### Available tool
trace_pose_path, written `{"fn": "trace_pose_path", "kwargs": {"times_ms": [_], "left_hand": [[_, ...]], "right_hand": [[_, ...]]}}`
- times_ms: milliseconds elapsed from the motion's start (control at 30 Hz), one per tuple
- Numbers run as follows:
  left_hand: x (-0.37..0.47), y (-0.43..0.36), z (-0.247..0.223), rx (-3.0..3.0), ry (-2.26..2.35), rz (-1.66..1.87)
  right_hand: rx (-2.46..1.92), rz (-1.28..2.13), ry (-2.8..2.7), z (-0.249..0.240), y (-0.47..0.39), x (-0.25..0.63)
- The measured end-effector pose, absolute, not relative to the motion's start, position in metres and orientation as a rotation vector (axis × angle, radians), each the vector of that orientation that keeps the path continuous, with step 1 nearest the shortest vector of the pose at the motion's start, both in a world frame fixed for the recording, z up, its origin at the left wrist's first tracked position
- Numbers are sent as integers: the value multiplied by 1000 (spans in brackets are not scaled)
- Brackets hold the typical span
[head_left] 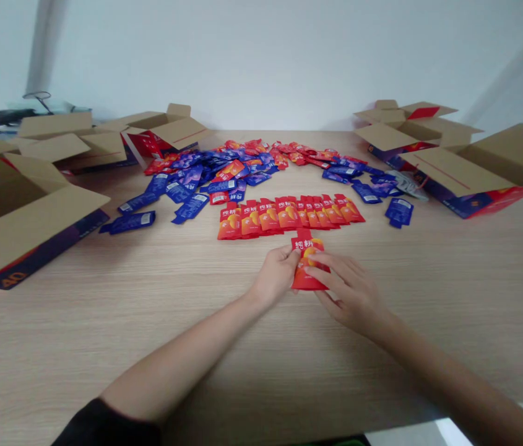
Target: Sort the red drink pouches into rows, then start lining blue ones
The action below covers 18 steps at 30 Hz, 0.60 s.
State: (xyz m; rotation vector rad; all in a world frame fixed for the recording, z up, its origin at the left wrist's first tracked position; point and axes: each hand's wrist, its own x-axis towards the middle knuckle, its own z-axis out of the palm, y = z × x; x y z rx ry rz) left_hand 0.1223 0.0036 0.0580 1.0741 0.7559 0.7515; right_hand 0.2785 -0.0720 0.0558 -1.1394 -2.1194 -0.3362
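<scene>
A red pouch (305, 282) with yellow fruit printed on it is held between both hands above the table. My left hand (276, 272) pinches its left edge, with the thumb on the printed face. From the other side, my right hand (351, 291) grips the pouch, fingers across its front and thumb by the lower edge. Whether it is one pouch or a small stack, I cannot tell. Just beyond the hands lies a row of overlapping red pouches (288, 214), fruit side up.
Behind the row spreads a loose heap of blue pouches (191, 176) and red pouches (296, 148). Open cardboard boxes stand on the left (52, 229) and right (470, 170) of the wooden table (150, 334). A clear plastic bag (410, 186) lies near the right boxes.
</scene>
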Motion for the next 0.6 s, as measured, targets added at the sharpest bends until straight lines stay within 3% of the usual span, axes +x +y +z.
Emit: {"fn": "trace_pose_path", "kwargs": {"times_ms": [133, 267, 467, 600], "left_hand": [[127, 15, 64, 1434, 850, 666], [124, 40, 65, 1829, 1027, 514], [119, 94, 64, 2604, 1178, 695], [128, 120, 43, 2880, 1129, 411]], "right_hand": [[-1146, -434, -2217, 54, -61, 289], [-1011, -318, -2245, 55, -35, 311], [-1094, -95, -1987, 60, 36, 343], [-1210, -99, -1925, 32, 86, 355]]}}
